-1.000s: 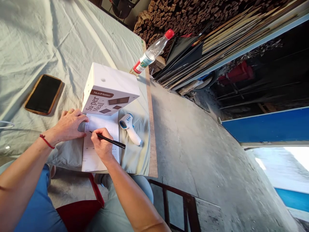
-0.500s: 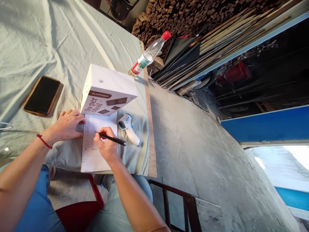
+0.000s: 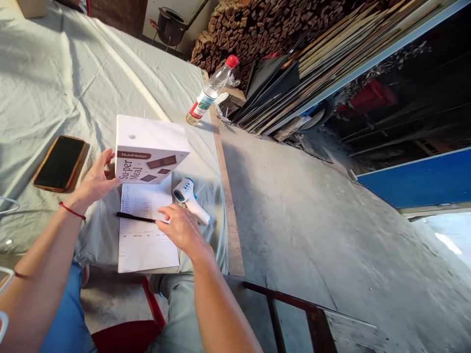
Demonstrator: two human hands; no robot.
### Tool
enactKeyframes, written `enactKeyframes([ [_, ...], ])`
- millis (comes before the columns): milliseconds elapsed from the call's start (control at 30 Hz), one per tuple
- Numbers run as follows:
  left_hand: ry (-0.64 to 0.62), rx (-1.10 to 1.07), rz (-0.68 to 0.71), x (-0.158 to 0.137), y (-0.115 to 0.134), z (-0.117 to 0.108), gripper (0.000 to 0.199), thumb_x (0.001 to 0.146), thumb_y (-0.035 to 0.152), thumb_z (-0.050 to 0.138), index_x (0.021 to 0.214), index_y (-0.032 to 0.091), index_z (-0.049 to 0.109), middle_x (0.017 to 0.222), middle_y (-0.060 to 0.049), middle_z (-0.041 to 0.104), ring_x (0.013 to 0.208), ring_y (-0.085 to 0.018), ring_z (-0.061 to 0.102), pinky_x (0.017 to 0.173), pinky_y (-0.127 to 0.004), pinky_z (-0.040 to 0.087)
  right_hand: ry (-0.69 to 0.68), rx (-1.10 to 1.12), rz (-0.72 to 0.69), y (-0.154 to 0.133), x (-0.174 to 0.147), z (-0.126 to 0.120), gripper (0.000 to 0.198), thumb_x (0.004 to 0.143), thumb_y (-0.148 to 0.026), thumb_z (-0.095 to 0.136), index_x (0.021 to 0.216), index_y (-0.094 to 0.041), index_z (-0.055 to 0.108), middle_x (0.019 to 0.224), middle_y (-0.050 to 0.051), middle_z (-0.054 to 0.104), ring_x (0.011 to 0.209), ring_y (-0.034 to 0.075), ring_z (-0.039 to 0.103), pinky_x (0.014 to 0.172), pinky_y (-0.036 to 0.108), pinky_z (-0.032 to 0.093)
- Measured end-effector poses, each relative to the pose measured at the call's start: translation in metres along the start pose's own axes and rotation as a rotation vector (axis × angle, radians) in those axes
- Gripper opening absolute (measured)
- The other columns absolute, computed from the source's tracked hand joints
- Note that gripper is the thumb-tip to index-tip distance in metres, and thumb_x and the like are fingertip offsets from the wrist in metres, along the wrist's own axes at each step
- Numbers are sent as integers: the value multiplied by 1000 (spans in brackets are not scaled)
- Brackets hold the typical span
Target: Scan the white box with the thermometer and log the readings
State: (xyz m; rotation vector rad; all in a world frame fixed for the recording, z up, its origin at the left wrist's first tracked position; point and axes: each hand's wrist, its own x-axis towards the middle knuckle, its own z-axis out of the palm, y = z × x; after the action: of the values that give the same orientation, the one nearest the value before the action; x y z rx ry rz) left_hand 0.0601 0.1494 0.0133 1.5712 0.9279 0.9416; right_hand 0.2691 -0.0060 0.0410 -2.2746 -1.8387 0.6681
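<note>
A black pen (image 3: 135, 217) lies across a notepad (image 3: 149, 252) with a printed and handwritten page. My right hand (image 3: 184, 230) is over the pad's right edge, fingers apart, its thumb at the pen's right end. Whether the thumb still touches the pen I cannot tell. A white NutriMotion Super Meal box (image 3: 152, 137) stands on the pad's far end. Beside its left side is my left hand (image 3: 97, 179), fingers spread and thumb close to the lower corner. A white and blue infrared thermometer (image 3: 191, 200) lies right of the pad, partly behind my right hand.
A phone in a brown case (image 3: 60, 163) lies on the cloth-covered table (image 3: 121, 73) at left. A red-capped bottle (image 3: 211, 93) stands near the right table edge. Stacked firewood (image 3: 250, 34) and boards are beyond. A dark metal frame (image 3: 290, 304) stands at lower right.
My right hand has let the pen down onto the pad and moved right. My left hand has gone from the pad's left edge up to the box's side. The view has shifted slightly.
</note>
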Motion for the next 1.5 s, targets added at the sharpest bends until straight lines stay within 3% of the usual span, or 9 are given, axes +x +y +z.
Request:
enactKeyframes([
  [167,-61,-91,-20,6,2,5,80,66,27,80,139,17,50,133,-15,63,111,-30,67,92,-44,58,298,-94,258,38,10,-19,54,83,-26,72,135,-18,66,134,16,60,123,33,56,99,40,45],
  [300,68,-175,-28,6,-7,5,100,60,35,89,145,19,39,129,-16,64,121,-33,63,94,-48,57,126,-54,393,58,19,-21,47,87,-30,67,130,-12,66,126,19,65,118,34,60,92,39,46],
  [367,134,-214,-78,6,-7,8,106,59,44,91,145,18,35,123,-15,67,115,-32,66,93,-47,56,143,81,353,57,22,-19,40,85,-29,64,122,-13,69,118,17,68,110,31,63,88,37,46],
  [500,188,-195,-130,4,2,11,87,65,65,85,128,16,50,107,-13,74,97,-28,70,83,-40,55,312,637,85,39,21,-17,44,78,-43,65,111,-16,71,95,8,71,88,24,63,75,32,47],
  [600,166,-168,-147,3,10,11,85,64,72,83,122,15,56,100,-12,76,89,-27,71,72,-35,52,262,1047,-106,20,20,-13,46,76,-55,66,102,-18,70,78,2,65,70,17,55,63,27,42],
  [733,145,-193,-158,1,14,9,89,64,71,84,127,15,54,108,-14,76,100,-29,72,81,-38,55,110,1313,-120,-2,27,0,44,73,-61,71,81,-18,65,64,-2,51,58,11,41,54,25,31],
  [867,92,-186,-129,-2,17,8,90,68,69,83,131,13,52,117,-17,74,112,-33,70,96,-44,55,37,1521,-70,-14,33,9,51,63,-63,82,76,-18,64,67,-1,53,60,11,46,58,25,37],
  [1000,16,-189,-120,-6,15,5,89,69,60,86,135,13,50,124,-20,71,117,-35,68,98,-49,56,35,1631,9,-17,33,13,55,57,-63,89,80,-18,66,67,-1,55,62,12,49,60,26,40],
  [1500,-110,-184,-17,-13,13,0,79,76,45,83,143,19,51,137,-18,64,126,-36,63,101,-45,57,30,1668,9,-24,30,17,54,56,-63,90,76,-18,65,67,1,55,61,14,48,60,29,41],
])
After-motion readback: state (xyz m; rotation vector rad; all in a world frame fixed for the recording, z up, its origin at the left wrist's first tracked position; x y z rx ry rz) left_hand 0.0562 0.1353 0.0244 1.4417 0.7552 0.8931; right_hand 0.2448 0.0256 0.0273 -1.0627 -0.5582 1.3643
